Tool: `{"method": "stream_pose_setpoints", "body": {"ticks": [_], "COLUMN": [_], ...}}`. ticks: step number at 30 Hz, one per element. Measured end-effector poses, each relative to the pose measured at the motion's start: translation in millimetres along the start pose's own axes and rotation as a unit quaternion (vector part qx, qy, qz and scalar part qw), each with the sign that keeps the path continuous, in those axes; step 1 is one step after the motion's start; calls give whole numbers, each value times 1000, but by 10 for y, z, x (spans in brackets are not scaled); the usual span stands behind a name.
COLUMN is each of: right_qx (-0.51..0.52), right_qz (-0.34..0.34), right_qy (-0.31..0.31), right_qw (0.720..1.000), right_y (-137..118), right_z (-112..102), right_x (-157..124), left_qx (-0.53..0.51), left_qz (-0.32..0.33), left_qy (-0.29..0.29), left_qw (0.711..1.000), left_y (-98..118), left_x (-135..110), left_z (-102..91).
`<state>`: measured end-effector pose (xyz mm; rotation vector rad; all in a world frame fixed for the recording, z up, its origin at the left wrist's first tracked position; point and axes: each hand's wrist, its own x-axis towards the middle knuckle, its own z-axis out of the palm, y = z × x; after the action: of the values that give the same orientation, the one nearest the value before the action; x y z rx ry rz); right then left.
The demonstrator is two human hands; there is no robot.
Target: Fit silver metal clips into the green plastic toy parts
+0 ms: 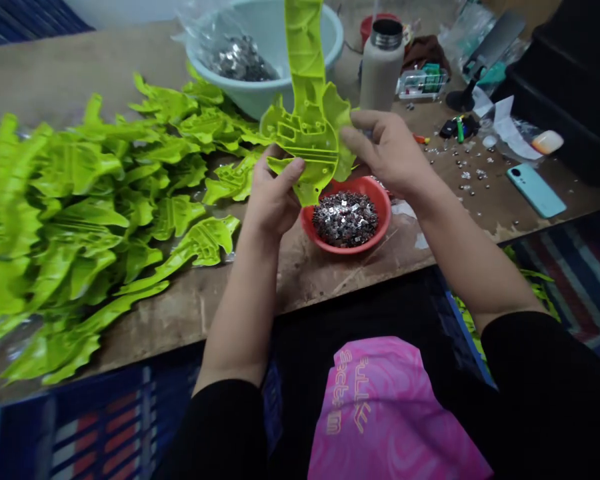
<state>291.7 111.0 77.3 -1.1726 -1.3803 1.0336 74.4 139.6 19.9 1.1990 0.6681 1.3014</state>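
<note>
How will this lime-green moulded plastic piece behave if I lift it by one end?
The lime-green moulded plastic piece seems stiff: its arm stands upright without drooping. Its thin ribbed walls suggest it is light. Pointed lobes may snag.

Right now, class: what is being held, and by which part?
A lime-green moulded plastic piece, gripped at its wide ribbed end by the left hand and right hand.
</note>
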Motion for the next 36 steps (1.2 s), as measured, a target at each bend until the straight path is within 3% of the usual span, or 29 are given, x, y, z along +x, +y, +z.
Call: {"method": "stream_pose_setpoints", "body": {"ticks": [3, 4, 5, 7, 9, 11, 14, 18, 22, 25, 28, 36], "right_qx": [-103, -177, -265, -424, -507, -522, -464, -309, -116, -1, -1, 57], "right_qz": [-5, -14, -20, -18, -6, -6, -12, 4, 42, 47, 60, -13], "right_qy": [40, 21, -26, -165, -266, -303, -292, -161, -100, -76, -61, -145], "right_qw": [994, 984, 964, 890, 820, 798, 836, 937, 987, 996, 996, 988], "right_y": [228, 317, 404, 548, 632, 646, 549, 349, 345, 460, 534, 447], "right_z": [50, 80, 114, 192, 263, 296, 224, -3, -98, -71, -66, -149], "right_x": [101, 98, 77, 6, -59, -69, 32, 174, 136, 70, 39, 4], "left_qx": [-111, -124, -128, -120, -107, -104, -133, -177, -168, -130, -111, -73], "left_qz": [-47, -52, -52, -38, -21, -25, -65, -85, -74, -68, -66, -54], "left_qy": [48, 66, 79, 79, 68, 61, 39, 25, 59, 66, 72, 96], "left_qw": [992, 989, 987, 989, 992, 992, 988, 980, 981, 987, 989, 991], "left_y": [-377, -454, -501, -516, -458, -370, -271, -288, -367, -370, -352, -390], "left_x": [115, 125, 123, 96, 55, 14, -38, -79, -95, -121, -158, -174], "left_z": [-139, -182, -223, -287, -306, -272, -167, -74, -83, -77, -38, -53]}}
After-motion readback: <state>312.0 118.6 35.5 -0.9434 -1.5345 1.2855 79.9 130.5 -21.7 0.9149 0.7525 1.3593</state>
